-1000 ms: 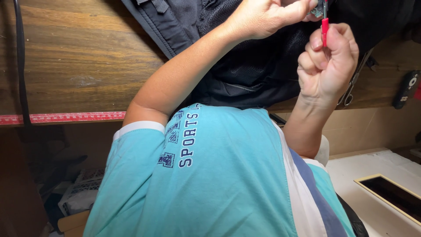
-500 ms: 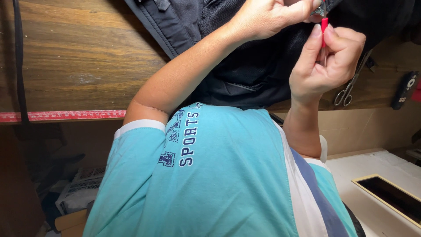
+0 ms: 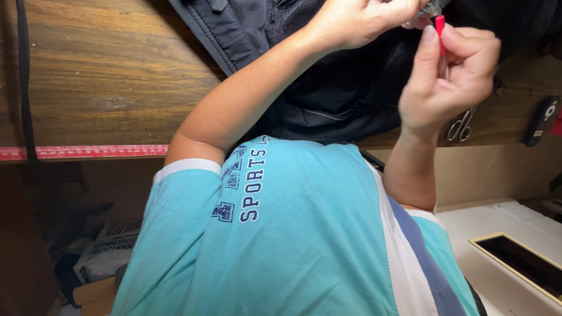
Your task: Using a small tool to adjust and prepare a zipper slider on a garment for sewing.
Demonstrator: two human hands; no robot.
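A black garment [image 3: 345,88] lies on the wooden tabletop [image 3: 105,70] in front of me. My left hand [image 3: 357,20] reaches across it and pinches a small shiny piece [image 3: 430,7] at the top edge of the view. Just right of it, my right hand [image 3: 451,76] holds a thin red tool [image 3: 439,29] upright between thumb and forefinger, its tip close to the left hand's fingers. My teal shirt [image 3: 293,246] fills the lower half of the view.
A red measuring tape [image 3: 82,153] runs along the table's front edge. Small scissors [image 3: 462,124] and a black remote-like object [image 3: 542,120] lie on the table at right. A white crate [image 3: 111,248] sits below left, and a white surface with a dark framed panel [image 3: 521,260] is at lower right.
My right hand has changed from a closed fist around the red tool to a finer pinch with thumb and forefinger. My left hand stays on the garment.
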